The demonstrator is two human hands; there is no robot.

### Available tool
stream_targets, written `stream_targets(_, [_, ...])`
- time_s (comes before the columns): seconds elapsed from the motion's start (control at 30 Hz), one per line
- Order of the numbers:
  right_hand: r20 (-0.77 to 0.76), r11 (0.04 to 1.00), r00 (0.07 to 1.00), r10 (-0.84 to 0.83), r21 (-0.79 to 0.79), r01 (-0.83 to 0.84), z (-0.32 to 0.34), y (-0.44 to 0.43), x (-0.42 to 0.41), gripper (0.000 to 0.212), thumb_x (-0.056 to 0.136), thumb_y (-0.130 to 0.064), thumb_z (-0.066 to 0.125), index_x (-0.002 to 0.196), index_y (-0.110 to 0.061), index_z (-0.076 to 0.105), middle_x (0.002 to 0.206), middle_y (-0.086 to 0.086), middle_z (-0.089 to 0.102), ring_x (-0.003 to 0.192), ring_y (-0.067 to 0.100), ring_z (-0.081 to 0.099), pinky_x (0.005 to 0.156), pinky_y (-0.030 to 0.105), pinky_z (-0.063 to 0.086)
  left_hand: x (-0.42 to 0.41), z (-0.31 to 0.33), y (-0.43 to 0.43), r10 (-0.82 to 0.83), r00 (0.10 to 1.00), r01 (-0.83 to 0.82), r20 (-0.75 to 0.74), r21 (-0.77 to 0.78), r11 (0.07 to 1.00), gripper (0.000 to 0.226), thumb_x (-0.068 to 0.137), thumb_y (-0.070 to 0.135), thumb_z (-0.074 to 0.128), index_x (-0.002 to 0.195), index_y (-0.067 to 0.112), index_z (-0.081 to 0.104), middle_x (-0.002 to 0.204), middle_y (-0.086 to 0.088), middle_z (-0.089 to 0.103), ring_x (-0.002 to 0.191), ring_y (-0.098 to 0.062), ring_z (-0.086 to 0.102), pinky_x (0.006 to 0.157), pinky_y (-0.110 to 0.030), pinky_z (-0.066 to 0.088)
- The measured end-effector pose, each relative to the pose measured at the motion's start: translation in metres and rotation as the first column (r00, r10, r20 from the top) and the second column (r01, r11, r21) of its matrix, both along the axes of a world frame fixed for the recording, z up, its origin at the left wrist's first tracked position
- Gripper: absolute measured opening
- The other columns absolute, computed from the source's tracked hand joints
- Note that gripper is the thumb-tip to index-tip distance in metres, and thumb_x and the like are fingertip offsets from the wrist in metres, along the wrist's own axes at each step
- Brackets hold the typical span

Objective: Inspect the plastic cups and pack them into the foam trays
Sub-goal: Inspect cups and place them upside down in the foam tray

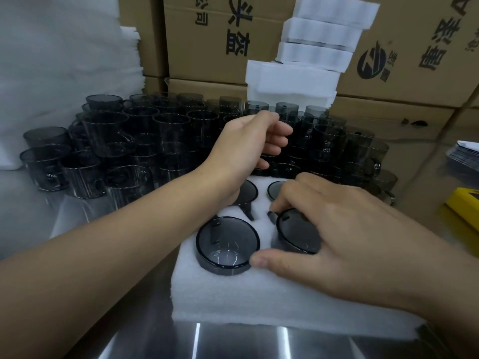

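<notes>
A white foam tray [233,299] lies on the steel table in front of me, with dark smoky plastic cups seated in its holes. The near-left cup [227,243] sits free in its hole. My right hand [344,239] rests over the near-right cup [295,233], fingers curled on its rim and handle, thumb beside the near-left cup. My left hand [248,149] reaches past the tray to the pile of loose cups [145,141], its fingers curled around a dark cup that is mostly hidden. Two far cups [276,189] sit partly hidden under my hands.
Stacked foam trays [318,45] lean against cardboard boxes [207,42] at the back. Foam sheets [64,60] pile up at the left. A yellow box [464,206] and a stack of leaflets [464,156] lie at the right edge.
</notes>
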State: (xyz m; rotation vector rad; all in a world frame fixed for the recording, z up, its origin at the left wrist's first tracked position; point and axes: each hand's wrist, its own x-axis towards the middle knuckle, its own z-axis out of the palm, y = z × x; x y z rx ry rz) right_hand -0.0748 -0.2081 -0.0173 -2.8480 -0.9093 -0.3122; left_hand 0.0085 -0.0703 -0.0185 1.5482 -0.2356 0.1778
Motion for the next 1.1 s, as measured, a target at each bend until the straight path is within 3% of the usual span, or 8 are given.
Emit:
stream_targets(0.1, [-0.162,1.0,0.987,0.011,0.027,-0.007,0.006,-0.008,0.007,0.083,0.044,-0.103,0.016,0.103,-0.049,0.039,0.101,-0.029,0.047,0.087,-0.002,0.052,0.07,0.019,0.044,0.0,0.001,0.0,-0.033,0.999,0.033,0.009,0.078,0.996,0.032,0.096,0.026,0.046,0.075,0.019,0.068,0.068,0.008,0.068,0.066,-0.006,0.061,0.057,-0.018,0.043])
stream_targets(0.23, [-0.335,0.913,0.917,0.216,0.403,-0.068,0.018,-0.035,0.029,0.062,0.059,-0.088,0.052,0.101,-0.044,0.064,0.086,-0.015,0.064,0.068,0.003,0.057,0.063,0.02,0.046,0.0,0.002,0.012,-0.26,0.961,0.196,0.096,0.43,0.881,0.02,0.09,0.035,0.059,0.098,0.019,0.07,0.091,0.009,0.073,0.088,0.002,0.065,0.074,-0.006,0.045])
stream_targets(0.3, [-0.406,0.864,0.879,0.251,0.503,-0.015,0.02,-0.048,0.041,0.062,0.051,-0.081,0.069,0.093,-0.036,0.069,0.08,-0.006,0.066,0.064,0.012,0.053,0.061,0.031,0.044,-0.001,0.005,0.024,-0.43,0.903,0.332,-0.001,0.638,0.695,0.052,0.074,0.052,0.068,0.12,0.029,0.06,0.115,0.018,0.066,0.108,0.011,0.056,0.091,-0.008,0.04])
stream_targets(0.43, [-0.516,0.896,0.811,0.276,0.443,-0.023,0.016,-0.053,0.052,0.057,0.05,-0.072,0.078,0.088,-0.03,0.07,0.076,-0.003,0.067,0.057,0.01,0.048,0.053,0.025,0.04,-0.003,0.012,0.037,-0.504,0.841,0.414,-0.199,0.836,0.361,0.115,0.046,0.074,0.059,0.148,0.036,0.022,0.15,0.024,0.029,0.133,0.012,0.028,0.106,-0.012,0.025])
stream_targets(0.63, [-0.543,0.921,0.789,0.287,0.384,-0.071,0.01,-0.052,0.054,0.044,0.054,-0.061,0.08,0.083,-0.031,0.069,0.067,-0.011,0.057,0.049,0.001,0.036,0.046,0.016,0.032,-0.009,0.011,0.033,-0.449,0.827,0.446,-0.338,0.881,0.159,0.137,0.035,0.083,0.068,0.149,0.044,0.003,0.151,0.034,0.007,0.129,0.013,0.015,0.101,-0.011,0.015])
stream_targets(0.83, [-0.524,0.919,0.802,0.287,0.387,-0.076,0.007,-0.054,0.056,0.046,0.053,-0.068,0.078,0.08,-0.032,0.068,0.064,-0.01,0.055,0.049,0.001,0.035,0.046,0.018,0.031,-0.004,0.011,0.038,-0.475,0.83,0.42,-0.291,0.887,0.192,0.129,0.036,0.078,0.065,0.148,0.042,0.012,0.143,0.038,0.019,0.117,0.024,0.019,0.088,0.004,0.018])
stream_targets(1.0, [-0.441,0.868,0.859,0.258,0.496,-0.006,0.0,-0.053,0.062,0.052,0.062,-0.079,0.065,0.071,-0.028,0.068,0.06,0.004,0.053,0.055,0.022,0.039,0.052,0.039,0.033,0.016,0.017,0.059,-0.351,0.925,0.129,0.145,0.748,0.651,0.027,0.085,0.032,0.065,0.11,0.042,0.062,0.109,0.024,0.067,0.1,0.012,0.059,0.086,-0.005,0.044])
stream_targets(1.1, [-0.433,0.816,0.874,0.22,0.572,0.078,-0.006,-0.052,0.065,0.057,0.065,-0.08,0.061,0.065,-0.024,0.065,0.058,0.004,0.049,0.054,0.031,0.032,0.048,0.049,0.031,0.029,0.017,0.078,-0.257,0.955,-0.007,0.151,0.874,0.486,0.039,0.091,0.009,0.058,0.087,0.047,0.068,0.087,0.019,0.069,0.082,-0.002,0.063,0.071,-0.022,0.051])
